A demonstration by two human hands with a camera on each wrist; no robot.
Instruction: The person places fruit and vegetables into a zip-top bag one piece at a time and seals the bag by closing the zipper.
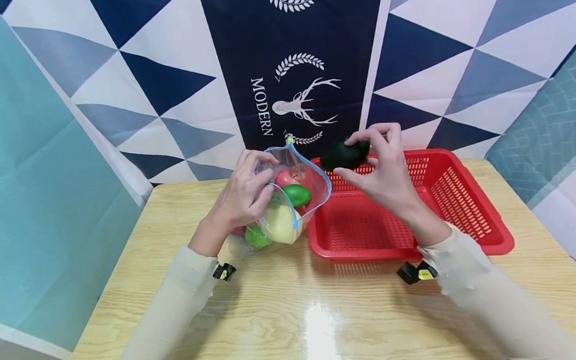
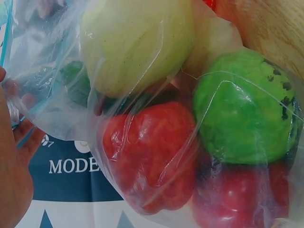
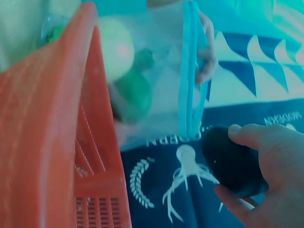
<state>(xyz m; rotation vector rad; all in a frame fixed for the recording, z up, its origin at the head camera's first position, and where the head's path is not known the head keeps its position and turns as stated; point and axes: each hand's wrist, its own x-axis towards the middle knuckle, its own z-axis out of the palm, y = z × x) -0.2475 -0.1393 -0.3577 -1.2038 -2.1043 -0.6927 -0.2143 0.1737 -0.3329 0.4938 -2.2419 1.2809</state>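
Note:
My left hand (image 1: 246,191) grips the edge of a clear zip bag (image 1: 326,185) with a blue rim, and its mouth gapes toward the right. Inside the bag are a green oval fruit (image 1: 296,194), a pale yellow-green round fruit (image 2: 137,42), a wrinkled red fruit or pepper (image 2: 149,156) and a bright green round one (image 2: 244,107) with dark marks. My right hand (image 1: 388,173) holds a dark green avocado (image 1: 343,155) between thumb and fingers, just right of the bag's mouth and above the red basket (image 1: 363,255).
The red perforated basket stands to the right of the bag on a wooden table (image 1: 273,320). Behind the table hangs a patterned cloth (image 1: 181,81) with triangles and a deer print. A teal surface (image 1: 32,181) rises on the left.

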